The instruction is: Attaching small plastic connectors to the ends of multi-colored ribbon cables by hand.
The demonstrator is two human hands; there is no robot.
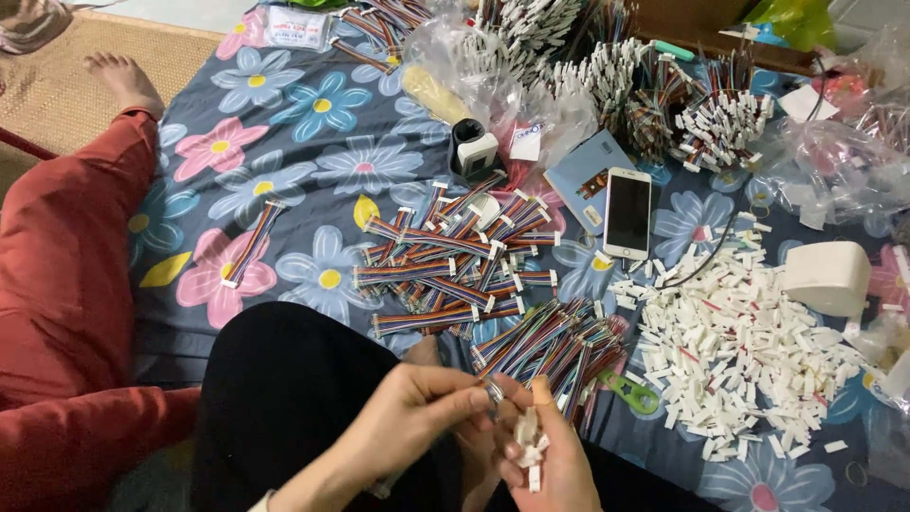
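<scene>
Low in view, left hand (417, 403): grip pinched shut on a small metal piece (494, 392).
Right hand (550, 450): grip closed around white connectors (528, 438).
Behind hands: loose coloured wires (555, 346) on flowered blanket (284, 123).
Far right: white connector pile (739, 351).

Left hand (427, 403) pinching a wire end (493, 391), right hand (545, 450) cupping white connectors (528, 438), floral cloth (284, 142) beneath

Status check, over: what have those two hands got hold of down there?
Left hand pinching small metal piece. Right hand cupping white plastic connectors. Loose rainbow wire bundle just beyond the fingertips, nothing blocking.
</scene>
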